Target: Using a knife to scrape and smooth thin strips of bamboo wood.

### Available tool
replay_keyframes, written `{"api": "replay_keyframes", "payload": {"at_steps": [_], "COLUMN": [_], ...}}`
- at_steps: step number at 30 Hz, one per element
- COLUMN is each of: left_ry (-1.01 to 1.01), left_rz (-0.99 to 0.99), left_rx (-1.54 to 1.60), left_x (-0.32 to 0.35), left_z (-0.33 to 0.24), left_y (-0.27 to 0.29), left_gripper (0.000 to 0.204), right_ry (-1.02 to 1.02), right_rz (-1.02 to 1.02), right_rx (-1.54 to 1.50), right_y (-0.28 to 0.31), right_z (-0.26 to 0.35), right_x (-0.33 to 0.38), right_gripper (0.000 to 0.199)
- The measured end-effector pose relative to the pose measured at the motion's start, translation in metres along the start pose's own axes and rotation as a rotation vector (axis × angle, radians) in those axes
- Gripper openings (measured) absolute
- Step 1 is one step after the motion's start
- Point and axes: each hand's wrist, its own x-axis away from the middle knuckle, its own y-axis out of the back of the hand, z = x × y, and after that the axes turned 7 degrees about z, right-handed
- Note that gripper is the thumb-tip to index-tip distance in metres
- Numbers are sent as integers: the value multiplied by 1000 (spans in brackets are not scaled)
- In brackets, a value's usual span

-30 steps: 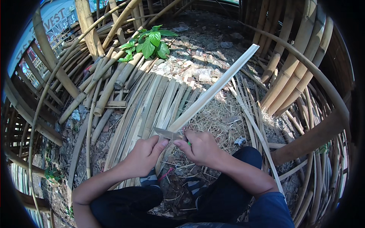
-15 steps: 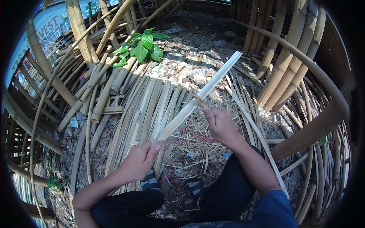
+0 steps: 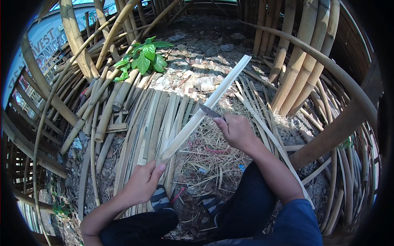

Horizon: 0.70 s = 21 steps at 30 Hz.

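Observation:
My left hand (image 3: 141,180) is closed round the near end of a pale bamboo strip (image 3: 184,133), which slants up and away to the right. In my right hand (image 3: 238,130) is a knife (image 3: 210,111), its handle hidden by the fingers. The dark blade points left and lies against the strip near its middle. Beneath the strip, many split bamboo slats (image 3: 152,119) lie side by side on the ground. Thin shavings (image 3: 209,164) are heaped between those slats and my right leg.
Thick bamboo poles (image 3: 301,74) stand at the right, with a bent pole arching over them. Cut poles (image 3: 108,110) are piled at the left beside a green leafy plant (image 3: 147,57). One long slat (image 3: 279,143) lies near my right forearm. Rubble covers the ground ahead.
The view has shifted slightly to the right. My right hand has turned the knife, so the flat of its blade shows darker. The left hand keeps its hold on the strip.

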Motion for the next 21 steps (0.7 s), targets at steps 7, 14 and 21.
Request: {"api": "replay_keyframes", "payload": {"at_steps": [7, 14, 21], "left_ry": [24, 47, 37], "left_rz": [9, 50, 96], "left_rx": [-4, 22, 78], "left_x": [8, 3, 6], "left_z": [16, 15, 27], "left_y": [5, 2, 2], "left_gripper": [44, 45, 46], "right_ry": [-319, 5, -97], "right_rz": [-65, 264, 27], "right_rx": [-73, -78, 23], "right_y": [42, -3, 15], "right_z": [-62, 8, -79], "right_x": [-15, 9, -18], "right_gripper": [68, 60, 61]}}
